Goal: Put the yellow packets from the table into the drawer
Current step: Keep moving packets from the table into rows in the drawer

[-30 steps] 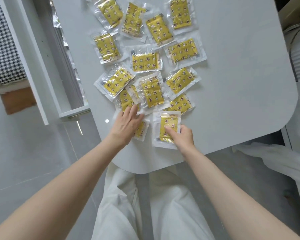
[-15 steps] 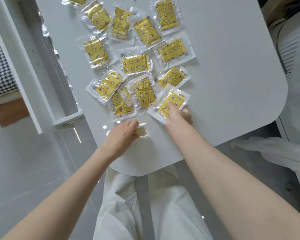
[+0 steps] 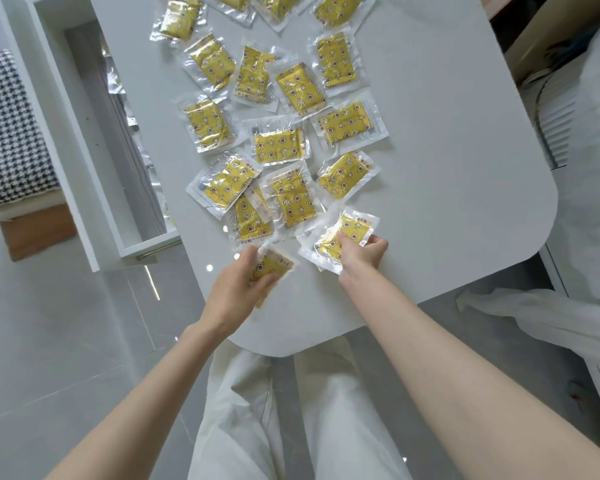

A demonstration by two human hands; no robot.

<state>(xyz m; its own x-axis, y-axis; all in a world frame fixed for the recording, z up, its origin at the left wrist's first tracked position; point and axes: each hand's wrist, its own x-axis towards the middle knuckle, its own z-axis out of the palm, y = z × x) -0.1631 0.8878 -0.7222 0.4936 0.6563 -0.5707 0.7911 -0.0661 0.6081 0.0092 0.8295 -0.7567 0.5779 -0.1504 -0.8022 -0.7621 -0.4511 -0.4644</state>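
Several yellow packets in clear wrap lie spread over the white table [image 3: 447, 174]. My left hand [image 3: 236, 289] is closed around one yellow packet [image 3: 274, 266] near the table's front edge, its corner sticking out past my fingers. My right hand [image 3: 361, 252] grips a second yellow packet [image 3: 350, 230] by its near end, with another clear wrapper edge under it. The open white drawer [image 3: 94, 161] stands left of the table, with silvery wrap showing inside along its right side.
A houndstooth cushion [image 3: 7, 133] sits at far left beside the drawer. Crumpled white fabric [image 3: 534, 317] lies right of the table's front corner. My legs in white trousers [image 3: 291, 410] are below the table edge. Grey tiled floor lies under the drawer.
My left hand has closed around the small packet and lifted its edge. My right hand slid one packet aside, then took hold of another beside the pile.
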